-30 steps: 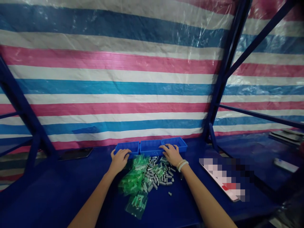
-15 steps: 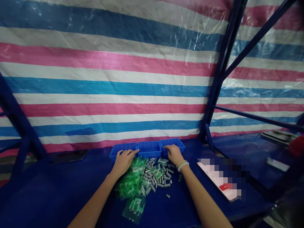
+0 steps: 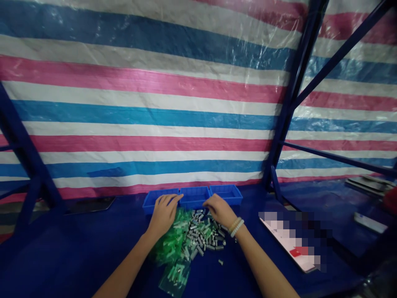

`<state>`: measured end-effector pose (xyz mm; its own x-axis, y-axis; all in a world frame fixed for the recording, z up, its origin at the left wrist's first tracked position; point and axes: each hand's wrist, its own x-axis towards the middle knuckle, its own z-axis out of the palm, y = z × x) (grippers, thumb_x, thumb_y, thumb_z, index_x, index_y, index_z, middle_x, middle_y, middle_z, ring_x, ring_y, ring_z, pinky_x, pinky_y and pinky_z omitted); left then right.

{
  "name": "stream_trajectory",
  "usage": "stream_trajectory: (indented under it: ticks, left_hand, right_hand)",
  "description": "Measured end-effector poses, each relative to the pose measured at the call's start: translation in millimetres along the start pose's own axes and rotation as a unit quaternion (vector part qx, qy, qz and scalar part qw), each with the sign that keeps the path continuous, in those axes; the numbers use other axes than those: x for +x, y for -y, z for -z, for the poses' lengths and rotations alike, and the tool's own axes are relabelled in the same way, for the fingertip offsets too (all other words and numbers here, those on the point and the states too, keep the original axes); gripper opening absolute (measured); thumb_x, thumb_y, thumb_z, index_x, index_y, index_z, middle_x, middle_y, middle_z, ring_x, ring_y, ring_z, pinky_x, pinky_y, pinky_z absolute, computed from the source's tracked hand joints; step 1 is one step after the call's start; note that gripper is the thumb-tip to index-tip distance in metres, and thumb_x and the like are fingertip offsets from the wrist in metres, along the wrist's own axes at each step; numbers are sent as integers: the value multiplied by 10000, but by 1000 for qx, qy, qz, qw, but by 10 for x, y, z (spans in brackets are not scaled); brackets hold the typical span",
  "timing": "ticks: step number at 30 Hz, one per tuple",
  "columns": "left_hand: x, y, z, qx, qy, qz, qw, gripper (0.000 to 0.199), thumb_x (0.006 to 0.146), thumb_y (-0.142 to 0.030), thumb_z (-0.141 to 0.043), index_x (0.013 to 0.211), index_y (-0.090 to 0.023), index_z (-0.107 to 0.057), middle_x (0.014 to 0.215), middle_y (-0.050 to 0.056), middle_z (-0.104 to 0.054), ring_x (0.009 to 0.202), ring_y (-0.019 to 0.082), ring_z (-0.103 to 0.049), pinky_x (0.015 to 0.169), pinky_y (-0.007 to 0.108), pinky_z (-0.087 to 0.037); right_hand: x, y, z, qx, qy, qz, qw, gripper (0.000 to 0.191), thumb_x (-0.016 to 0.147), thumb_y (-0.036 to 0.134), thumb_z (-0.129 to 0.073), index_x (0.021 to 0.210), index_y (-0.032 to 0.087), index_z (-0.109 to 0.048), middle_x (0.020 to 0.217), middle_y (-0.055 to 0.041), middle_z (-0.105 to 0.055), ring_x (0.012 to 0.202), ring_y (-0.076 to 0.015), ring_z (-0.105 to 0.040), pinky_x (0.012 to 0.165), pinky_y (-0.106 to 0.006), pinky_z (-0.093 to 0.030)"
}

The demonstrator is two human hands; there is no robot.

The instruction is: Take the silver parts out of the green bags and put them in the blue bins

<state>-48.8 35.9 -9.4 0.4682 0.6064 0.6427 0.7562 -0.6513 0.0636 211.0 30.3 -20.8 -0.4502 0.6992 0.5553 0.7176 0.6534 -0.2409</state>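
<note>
My left hand (image 3: pixel 164 212) is over the front of the left blue tray (image 3: pixel 151 200), its fingers apart and holding nothing I can see. Under and beside it lies a heap of green plastic bags (image 3: pixel 170 244). My right hand (image 3: pixel 221 210), with a beaded bracelet at the wrist, bends its fingers down at the far edge of a pile of small metal cylinders (image 3: pixel 198 238). Its fingertips are drawn together, and whatever they pinch is hidden. Behind the pile stand the middle blue tray (image 3: pixel 194 200) and the right blue tray (image 3: pixel 226 192).
A clear bag of small parts (image 3: pixel 176 275) lies in front of the heap. One loose piece (image 3: pixel 220 262) sits apart on the blue tabletop (image 3: pixel 235 277). A pink-white phone (image 3: pixel 287 242) is at right, a dark phone (image 3: pixel 93 204) at back left. Blue frame posts (image 3: pixel 287 103) rise behind.
My right hand has moved left and toward me, from over the right tray to the pile's far edge. My left hand has stayed near the left tray.
</note>
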Motion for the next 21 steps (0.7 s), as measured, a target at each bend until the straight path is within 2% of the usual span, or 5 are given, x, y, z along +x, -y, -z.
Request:
stream_trajectory:
  ticks: [4, 9, 16, 19, 21]
  left_hand:
    - [19, -166, 86, -60, 3, -23, 998, 374, 920, -139, -385, 1249, -237, -534, 1124, 78, -622, 1070, 231, -536, 937, 431, -391]
    - [23, -261, 134, -128, 3, -6, 992, 319, 915, -177, -427, 1199, -229, -564, 1099, 78, -641, 1040, 235, -563, 910, 411, -435]
    - [200, -464, 69, -227, -17, 59, 972, 282, 871, -168, -484, 1125, -219, -595, 1022, 55, -673, 955, 207, -617, 857, 358, -492]
    - [242, -541, 16, -273, -31, 113, 955, 259, 855, -193, -504, 1092, -206, -606, 1004, 59, -684, 884, 199, -643, 789, 339, -529]
    - [201, -570, -18, -315, -43, 152, 936, 231, 850, -235, -524, 1058, -194, -616, 993, 65, -691, 867, 198, -658, 763, 327, -547]
  right_hand:
    - [16, 137, -128, -90, 123, 2, 988, 198, 855, 90, -542, 905, 188, -706, 858, -63, -661, 880, -220, -532, 800, -321, -418]
    - [29, 158, -184, -141, 147, -50, 978, 143, 880, 184, -570, 932, 204, -702, 950, -76, -624, 970, -234, -519, 790, -315, -420]
    - [25, 185, -235, -96, 105, -102, 985, 129, 863, 128, -565, 847, 172, -686, 998, -100, -596, 959, -236, -529, 823, -332, -431]
    - [19, 223, -193, 17, 19, -94, 995, 153, 834, 51, -551, 876, 174, -633, 946, -63, -613, 896, -200, -549, 821, -311, -440]
    - [26, 288, -143, 111, -46, -88, 989, 163, 821, 42, -554, 894, 180, -601, 874, -33, -621, 829, -176, -564, 772, -284, -452]
